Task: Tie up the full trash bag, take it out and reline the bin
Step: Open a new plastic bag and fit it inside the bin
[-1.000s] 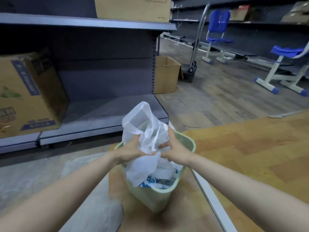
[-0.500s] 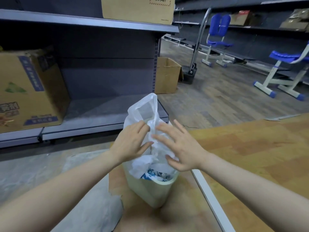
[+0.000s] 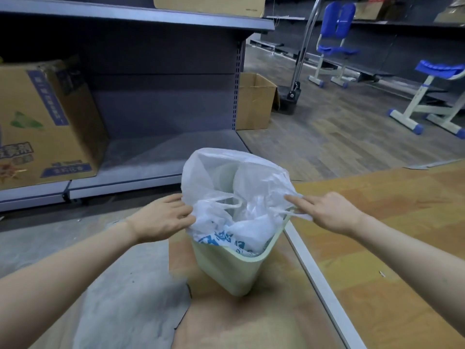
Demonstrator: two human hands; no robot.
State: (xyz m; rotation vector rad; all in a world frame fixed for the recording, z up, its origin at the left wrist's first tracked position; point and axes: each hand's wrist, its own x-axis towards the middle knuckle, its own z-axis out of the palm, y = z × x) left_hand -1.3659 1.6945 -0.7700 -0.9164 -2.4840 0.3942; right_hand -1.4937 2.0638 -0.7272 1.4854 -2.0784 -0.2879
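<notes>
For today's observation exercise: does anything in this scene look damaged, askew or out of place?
Yes. The floor covering left of the green bin is torn and ragged, exposing brown underlay. The cardboard box on the shelf is dented and leaning. The trash bag gapes open, untied.

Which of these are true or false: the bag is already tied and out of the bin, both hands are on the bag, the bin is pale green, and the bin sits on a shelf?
1. The trash bag is tied and out of the bin. False: its mouth is open and it sits in the bin.
2. The left hand and right hand both touch the bag. True.
3. The bin is pale green. True.
4. The bin sits on a shelf. False: it stands on the floor.
</notes>
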